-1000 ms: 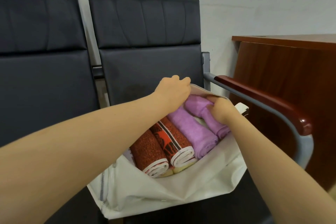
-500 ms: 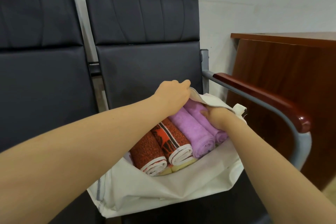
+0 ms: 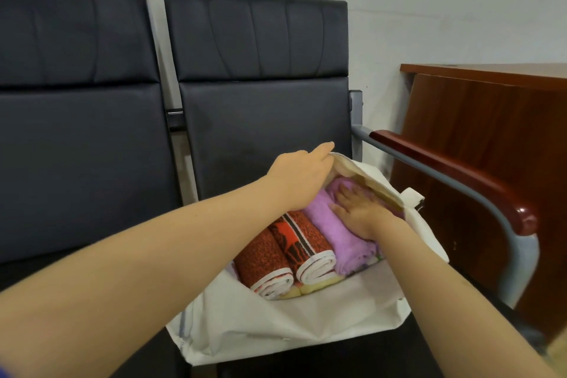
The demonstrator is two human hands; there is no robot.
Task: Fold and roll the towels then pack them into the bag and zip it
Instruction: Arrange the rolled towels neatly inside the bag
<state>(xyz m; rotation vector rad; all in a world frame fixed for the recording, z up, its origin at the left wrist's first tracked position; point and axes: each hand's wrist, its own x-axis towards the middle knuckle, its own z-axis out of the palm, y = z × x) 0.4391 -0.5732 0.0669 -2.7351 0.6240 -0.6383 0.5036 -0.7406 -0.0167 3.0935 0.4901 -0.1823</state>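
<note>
A white bag point(image 3: 276, 325) lies open on the dark chair seat. Inside lie rolled towels side by side: two brown-orange patterned rolls point(image 3: 264, 264) point(image 3: 306, 252) and purple rolls point(image 3: 337, 239), over a yellowish layer beneath. My left hand point(image 3: 300, 178) grips the bag's upper flap edge and holds it lifted. My right hand point(image 3: 359, 209) lies flat with spread fingers on the rightmost purple roll, pressing it under the flap. Most of that roll is hidden by the hand and flap.
Two dark padded chairs point(image 3: 257, 80) stand against a pale wall. A grey metal armrest with a red-brown wooden top point(image 3: 454, 175) runs along the bag's right side. A wooden desk point(image 3: 497, 120) stands beyond it.
The right hand went from gripping the purple roll to lying flat on it, the roll pushed deeper into the bag. The left hand lifted the flap a little higher.
</note>
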